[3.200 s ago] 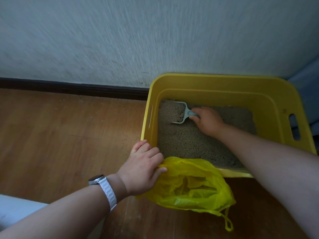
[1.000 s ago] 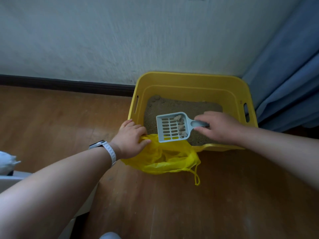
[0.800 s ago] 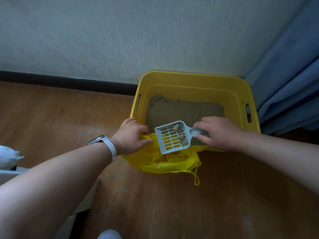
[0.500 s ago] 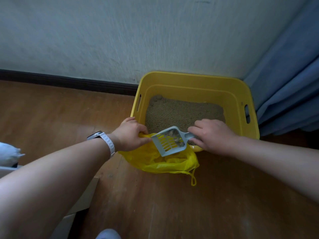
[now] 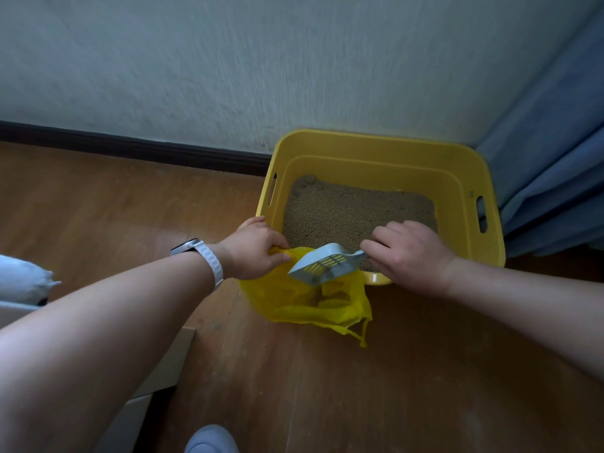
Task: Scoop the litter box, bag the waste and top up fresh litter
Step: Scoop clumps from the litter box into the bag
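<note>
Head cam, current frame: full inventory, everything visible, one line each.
litter box: 1, yellow, on the floor against the wall
litter: one bed, grey-brown, inside the litter box
scoop: 1, pale blue-grey, slotted, tilted over the waste bag's mouth
waste bag: 1, yellow, on the floor at the box's near edge
floor: 1, brown wood, across the lower frame
wall: 1, pale, behind the box
skirting board: 1, dark, along the foot of the wall
curtain: 1, blue, right of the box
white bundle: 1, white, left edge, unidentifiable
watch: 1, white strap, left wrist
shoe tip: 1, pale, bottom edge
left hand: 1, grips the bag's rim
right hand: 1, grips the scoop's handle
</note>
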Available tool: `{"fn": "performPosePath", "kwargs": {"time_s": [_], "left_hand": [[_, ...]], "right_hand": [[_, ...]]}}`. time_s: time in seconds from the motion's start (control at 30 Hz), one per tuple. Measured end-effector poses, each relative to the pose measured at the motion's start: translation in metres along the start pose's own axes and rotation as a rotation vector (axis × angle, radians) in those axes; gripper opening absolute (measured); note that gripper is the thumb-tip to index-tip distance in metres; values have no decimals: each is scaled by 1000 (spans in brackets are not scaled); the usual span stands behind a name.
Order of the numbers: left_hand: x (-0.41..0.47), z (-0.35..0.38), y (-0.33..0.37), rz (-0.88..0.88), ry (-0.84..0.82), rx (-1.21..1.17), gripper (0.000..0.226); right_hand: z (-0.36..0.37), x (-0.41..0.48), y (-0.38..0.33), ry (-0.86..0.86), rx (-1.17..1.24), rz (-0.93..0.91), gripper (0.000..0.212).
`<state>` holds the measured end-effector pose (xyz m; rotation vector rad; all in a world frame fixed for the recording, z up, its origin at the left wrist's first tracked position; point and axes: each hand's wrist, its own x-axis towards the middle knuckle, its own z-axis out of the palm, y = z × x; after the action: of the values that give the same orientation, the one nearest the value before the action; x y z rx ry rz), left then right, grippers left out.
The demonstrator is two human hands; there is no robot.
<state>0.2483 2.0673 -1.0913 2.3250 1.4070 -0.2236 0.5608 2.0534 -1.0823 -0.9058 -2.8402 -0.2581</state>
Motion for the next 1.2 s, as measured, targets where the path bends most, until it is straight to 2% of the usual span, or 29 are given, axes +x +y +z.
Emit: {"fn": "performPosePath", "kwargs": {"time_s": [0.27, 0.5, 0.6, 0.7, 0.8, 0.9, 0.97, 1.1, 1.2], "left_hand": [[0, -1, -1, -3, -5, -2, 34], [0, 0, -1, -7, -9, -5, 34], [-1, -1, 0, -6, -3, 3, 32], [-2, -1, 0, -3, -5, -7, 31], [-3, -1, 0, 4, -5, -18, 33], [-3, 0, 2, 2, -4, -7, 32], [-2, 1, 3, -2, -2, -6, 30], [-3, 6, 2, 9, 31, -16, 29], [-4, 10, 1, 21, 72, -22, 47]], "right_hand": [[0, 4, 1, 44, -40, -60, 9], [-4, 8, 2, 83, -49, -57, 7], [-8, 10, 3, 92, -16, -12, 16], [-9, 10, 7, -22, 43, 43, 28], [-10, 13, 14, -138, 98, 200, 38], [-12, 19, 26, -299, 205, 505, 29], [-10, 21, 36, -363, 282, 637, 26], [0, 20, 56, -458, 338, 731, 25], [8, 18, 70, -492, 345, 760, 25]]}}
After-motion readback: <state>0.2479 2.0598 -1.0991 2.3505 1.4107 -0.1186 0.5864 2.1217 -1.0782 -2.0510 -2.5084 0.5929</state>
